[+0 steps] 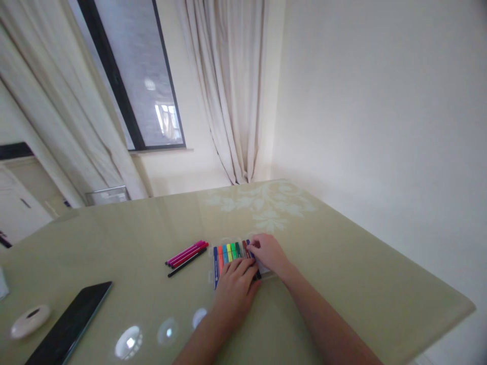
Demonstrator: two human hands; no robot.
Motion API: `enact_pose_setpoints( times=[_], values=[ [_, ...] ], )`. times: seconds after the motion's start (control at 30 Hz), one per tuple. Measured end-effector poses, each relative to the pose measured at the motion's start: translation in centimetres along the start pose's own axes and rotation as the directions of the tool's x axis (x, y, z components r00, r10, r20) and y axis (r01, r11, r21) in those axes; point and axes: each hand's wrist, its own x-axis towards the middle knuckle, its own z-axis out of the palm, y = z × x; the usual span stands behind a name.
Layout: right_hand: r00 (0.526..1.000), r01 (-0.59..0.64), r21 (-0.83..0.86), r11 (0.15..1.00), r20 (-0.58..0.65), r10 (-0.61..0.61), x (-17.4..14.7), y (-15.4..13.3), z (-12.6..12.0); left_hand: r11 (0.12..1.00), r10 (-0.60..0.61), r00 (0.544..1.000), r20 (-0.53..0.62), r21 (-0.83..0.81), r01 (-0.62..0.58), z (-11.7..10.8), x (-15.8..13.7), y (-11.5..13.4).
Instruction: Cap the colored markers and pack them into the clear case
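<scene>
Clear plastic case (210, 277) is on the table (342, 284), roughly mid-pic, lying flat w/ a row of markers (219, 253) in it. L to R that's approx dark blue, orange-red, light blue, yellow, a couple greens, then brownish-red and a dark blue marker (248, 242) nr the R end.

L hand (238, 284) is palm down over the lower part of the row, fingers a bit apart and laid across the pens, not wrapped round any afaict. It covers the bottoms of most of them, so can't see those.

R hand (268, 251) is at the R side of the case, thumb + index nearly together right at that dark blue one nr its top end. Can't tell if they're actually clamped on it tbh, too small/blurry.

Just L of the case there's a small bunch of loose pens (187, 257), magenta, red & black, lying at a slant, side by side. Further L, nr the bottom corner, a dark tablet (72, 324) w/ a white oval thing (30, 322) beside it. Window (140, 76) + pale curtain (228, 76) in the bg.
</scene>
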Motion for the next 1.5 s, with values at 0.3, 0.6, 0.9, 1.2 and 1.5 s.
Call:
enact_pose_setpoints(
  times=[0.3, 0.6, 0.9, 1.2, 1.5],
  values=[
    [0.999, -0.008, -0.099, 0.995, -0.052, 0.003, -0.1, 0.1, -0.4, 0.918, -0.363, 0.915, -0.178, 0.098, 0.383, -4.1, -0.2, -3.3],
    [0.989, -0.002, -0.004, 1.0, -0.148, 0.001, 0.3, 0.8, -0.5, 0.656, -0.647, 0.747, -0.152, 0.39, 0.646, -5.8, -1.9, -8.4],
    [0.99, 0.038, -0.019, 0.999, -0.136, -0.041, -0.1, -0.2, -0.8, 0.629, -0.68, 0.714, -0.167, 0.368, 0.685, -5.6, -2.1, -9.5],
    [0.985, 0.16, 0.064, 0.985, -0.08, -0.155, -0.8, -1.8, 0.0, 0.802, -0.594, 0.772, -0.226, -0.085, 0.592, -5.1, -0.5, -6.4],
    [0.981, 0.181, 0.473, 0.862, -0.026, -0.192, -1.7, -3.9, 0.9, 0.884, -0.36, 0.896, -0.261, -0.404, 0.238, -2.3, -0.4, -2.7]
  ],
)
